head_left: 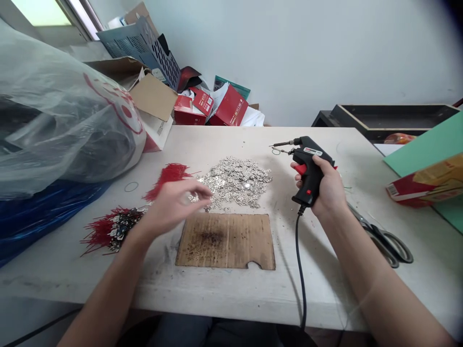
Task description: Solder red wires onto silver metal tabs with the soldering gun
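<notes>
My right hand (329, 185) is wrapped around the grip of a black soldering gun (311, 168) with a red trigger. Its thin tip points left over the table, and a fine loop of solder wire shows below the tip. At the near edge of a heap of small silver metal tabs (238, 180), my left hand (177, 202) hovers with curved fingers, a gap showing between thumb and forefinger. Behind that hand lies a bundle of red wires (168, 178). Red wires with metal tabs on their ends (112, 229) are piled beside my left forearm.
A scorched cardboard piece (249, 241) lies in front of me. Scissors (387, 241) rest by my right forearm, and the gun's cord (298, 260) hangs over the front edge. A plastic bag (72, 106) stands left, red boxes (229, 103) behind, a green board (430, 144) right.
</notes>
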Tool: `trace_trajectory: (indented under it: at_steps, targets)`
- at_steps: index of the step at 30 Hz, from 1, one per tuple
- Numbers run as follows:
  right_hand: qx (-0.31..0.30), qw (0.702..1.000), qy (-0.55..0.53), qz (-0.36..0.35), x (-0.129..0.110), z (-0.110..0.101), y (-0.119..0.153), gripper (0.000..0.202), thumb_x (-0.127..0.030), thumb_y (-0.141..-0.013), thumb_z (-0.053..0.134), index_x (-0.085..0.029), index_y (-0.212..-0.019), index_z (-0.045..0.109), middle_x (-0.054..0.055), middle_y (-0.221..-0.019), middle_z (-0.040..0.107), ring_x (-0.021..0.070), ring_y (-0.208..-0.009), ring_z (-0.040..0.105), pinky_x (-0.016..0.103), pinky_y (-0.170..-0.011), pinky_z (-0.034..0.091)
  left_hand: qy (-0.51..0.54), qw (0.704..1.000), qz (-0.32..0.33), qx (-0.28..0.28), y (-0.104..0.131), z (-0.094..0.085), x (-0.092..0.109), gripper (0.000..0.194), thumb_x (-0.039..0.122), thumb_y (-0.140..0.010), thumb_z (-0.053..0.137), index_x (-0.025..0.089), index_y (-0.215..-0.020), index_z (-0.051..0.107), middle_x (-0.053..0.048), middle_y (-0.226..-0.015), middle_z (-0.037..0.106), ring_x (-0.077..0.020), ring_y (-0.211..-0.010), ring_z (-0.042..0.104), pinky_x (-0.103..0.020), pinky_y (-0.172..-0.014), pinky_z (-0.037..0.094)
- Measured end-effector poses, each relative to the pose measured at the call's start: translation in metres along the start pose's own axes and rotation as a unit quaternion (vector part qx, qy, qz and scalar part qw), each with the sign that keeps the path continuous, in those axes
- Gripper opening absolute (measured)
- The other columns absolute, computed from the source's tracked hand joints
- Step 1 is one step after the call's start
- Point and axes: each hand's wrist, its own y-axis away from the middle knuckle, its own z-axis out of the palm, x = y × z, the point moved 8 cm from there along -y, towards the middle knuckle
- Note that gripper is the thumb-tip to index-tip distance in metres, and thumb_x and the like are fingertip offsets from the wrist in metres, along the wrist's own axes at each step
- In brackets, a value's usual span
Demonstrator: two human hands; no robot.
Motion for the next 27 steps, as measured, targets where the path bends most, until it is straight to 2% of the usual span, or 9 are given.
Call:
trace_trajectory:
  at_steps: [3, 6, 8, 11, 14, 20, 27]
  targets:
    - [0.001, 1.000, 0.005, 0.000, 0.001, 0.000, 0.000, 0.024, -0.025, -0.109, 0.058, -0.012, -0.107, 0.078, 0.011, -0.086, 0.084, 0.0101, -0.047, 0.060, 0.018, -0.042, 0.052, 0.038, 0.993, 0.070, -0.091, 0.007, 0.040, 0.026, 0.009, 0.029, -0.106, 0.075, 0.025, -0.106, 0.083, 0.000, -0.106, 0.086, -0.0174, -0.098, 0.078, -0.033, -0.092, 0.060]
    - [0.000, 1.000, 0.010, 0.003, 0.003, 0.000, 0.000, 0.025, -0.025, -0.109, 0.059, -0.011, -0.108, 0.079, 0.011, -0.088, 0.084, 0.0100, -0.048, 0.060, 0.017, -0.042, 0.052, 0.046, 0.988, 0.111, -0.102, 0.011, 0.059, 0.038, 0.009, 0.026, -0.108, 0.074, 0.024, -0.109, 0.082, -0.001, -0.106, 0.085, -0.0179, -0.100, 0.078, -0.035, -0.093, 0.060]
    - [-0.003, 1.000, 0.013, 0.004, 0.004, 0.000, 0.000, 0.025, -0.026, -0.109, 0.059, -0.011, -0.108, 0.079, 0.012, -0.089, 0.084, 0.0098, -0.049, 0.061, 0.017, -0.043, 0.052, 0.064, 0.987, 0.108, -0.099, 0.012, 0.064, 0.039, 0.011, 0.025, -0.105, 0.078, 0.023, -0.115, 0.081, -0.001, -0.104, 0.085, -0.0171, -0.095, 0.077, -0.035, -0.092, 0.061]
    - [-0.005, 1.000, 0.017, 0.002, 0.005, 0.000, 0.000, 0.025, -0.026, -0.109, 0.059, -0.011, -0.107, 0.080, 0.012, -0.090, 0.084, 0.0096, -0.049, 0.061, 0.017, -0.043, 0.053, 0.106, 0.985, 0.071, -0.119, 0.013, 0.071, 0.034, 0.023, 0.025, -0.101, 0.082, 0.023, -0.124, 0.078, 0.000, -0.104, 0.083, -0.0158, -0.091, 0.077, -0.033, -0.088, 0.062]
    - [-0.006, 1.000, 0.020, 0.003, 0.006, 0.001, 0.000, 0.026, -0.026, -0.110, 0.059, -0.011, -0.109, 0.080, 0.012, -0.089, 0.084, 0.0096, -0.049, 0.061, 0.017, -0.044, 0.053, 0.100, 0.983, 0.050, -0.142, 0.014, 0.079, 0.030, 0.030, 0.024, -0.100, 0.081, 0.024, -0.130, 0.075, 0.000, -0.103, 0.081, -0.0163, -0.090, 0.075, -0.033, -0.086, 0.061]
    - [0.001, 1.000, 0.025, 0.012, 0.007, 0.002, 0.001, 0.025, -0.026, -0.109, 0.058, -0.012, -0.109, 0.079, 0.013, -0.092, 0.083, 0.0096, -0.048, 0.061, 0.017, -0.042, 0.052, 0.051, 0.982, 0.094, -0.159, 0.017, 0.089, 0.037, 0.037, 0.019, -0.102, 0.070, 0.024, -0.139, 0.068, -0.001, -0.103, 0.080, -0.0191, -0.098, 0.073, -0.038, -0.093, 0.059]
    - [-0.006, 0.999, 0.030, 0.009, 0.008, 0.002, 0.001, 0.028, -0.028, -0.109, 0.058, -0.011, -0.112, 0.080, 0.013, -0.096, 0.084, 0.0100, -0.051, 0.063, 0.017, -0.043, 0.052, 0.059, 0.977, 0.094, -0.182, 0.019, 0.096, 0.040, 0.051, 0.018, -0.098, 0.060, 0.021, -0.148, 0.050, -0.001, -0.098, 0.074, -0.0158, -0.081, 0.069, -0.032, -0.076, 0.060]
